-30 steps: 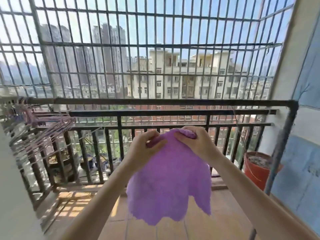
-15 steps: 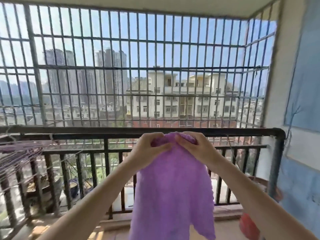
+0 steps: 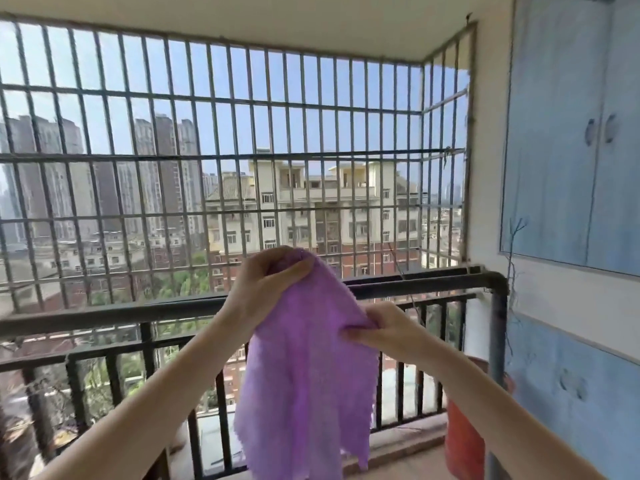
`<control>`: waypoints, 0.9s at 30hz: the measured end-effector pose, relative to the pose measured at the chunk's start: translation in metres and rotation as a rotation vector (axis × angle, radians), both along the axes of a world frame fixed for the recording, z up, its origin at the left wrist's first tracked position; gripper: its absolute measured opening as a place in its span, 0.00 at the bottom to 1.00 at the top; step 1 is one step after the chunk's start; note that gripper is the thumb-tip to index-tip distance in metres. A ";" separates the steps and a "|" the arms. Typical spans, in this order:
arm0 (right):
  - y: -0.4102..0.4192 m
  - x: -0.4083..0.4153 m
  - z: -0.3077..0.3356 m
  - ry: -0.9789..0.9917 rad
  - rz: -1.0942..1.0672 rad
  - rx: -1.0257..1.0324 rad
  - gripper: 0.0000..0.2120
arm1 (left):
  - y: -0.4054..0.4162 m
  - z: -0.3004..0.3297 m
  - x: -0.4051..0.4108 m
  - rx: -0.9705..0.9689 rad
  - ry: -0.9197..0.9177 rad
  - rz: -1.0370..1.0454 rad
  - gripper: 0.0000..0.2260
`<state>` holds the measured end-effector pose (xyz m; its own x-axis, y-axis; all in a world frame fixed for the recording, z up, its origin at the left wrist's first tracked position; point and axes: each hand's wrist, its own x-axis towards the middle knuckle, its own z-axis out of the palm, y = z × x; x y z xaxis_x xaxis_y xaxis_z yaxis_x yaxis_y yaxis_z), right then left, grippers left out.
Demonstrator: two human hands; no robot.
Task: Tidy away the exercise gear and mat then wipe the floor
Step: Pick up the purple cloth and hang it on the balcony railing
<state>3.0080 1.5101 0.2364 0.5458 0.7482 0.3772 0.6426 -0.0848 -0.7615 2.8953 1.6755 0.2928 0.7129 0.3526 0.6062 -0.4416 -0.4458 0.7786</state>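
red pot (image 3: 462, 441) partly behind arm, cloth (image 3: 304, 375) hiding railing (image 3: 104, 315)

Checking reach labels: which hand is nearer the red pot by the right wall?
Right. The right hand pinches the purple cloth just up-left of the red pot; the left hand grips the cloth's top, higher and farther left.

Cloth (image 3: 304, 368): purple, fluffy, hanging limp
Top corner: pinched in left hand (image 3: 263, 292)
Side edge: gripped by right hand (image 3: 384, 332), lower
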 end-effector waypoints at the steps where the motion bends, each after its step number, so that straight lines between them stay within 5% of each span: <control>1: -0.002 0.003 0.002 -0.012 -0.014 0.036 0.17 | 0.000 0.002 0.004 0.012 -0.023 0.014 0.07; 5: -0.011 0.016 0.015 -0.061 -0.133 0.167 0.10 | 0.004 0.012 0.018 0.001 -0.065 0.072 0.08; 11: -0.031 0.036 0.033 -0.153 -0.375 0.341 0.16 | 0.013 0.025 0.034 -0.105 -0.042 -0.068 0.08; 15: -0.044 0.041 0.046 -0.229 -0.405 0.264 0.29 | 0.013 0.036 0.047 -0.211 -0.016 -0.161 0.04; 21: -0.065 0.052 0.076 -0.316 -0.409 0.091 0.16 | 0.012 0.051 0.068 -0.134 -0.065 -0.153 0.08; 25: -0.073 0.066 0.094 -0.363 -0.427 -0.024 0.29 | 0.011 0.053 0.080 -0.077 -0.078 -0.109 0.08; 27: -0.077 0.068 0.105 -0.318 -0.364 -0.066 0.25 | 0.010 0.053 0.084 -0.061 -0.083 -0.097 0.09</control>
<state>3.0760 1.4332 0.3416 0.6420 0.5580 0.5257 0.7621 -0.3893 -0.5174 2.9798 1.6851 0.3458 0.6937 0.3225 0.6440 -0.5445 -0.3505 0.7620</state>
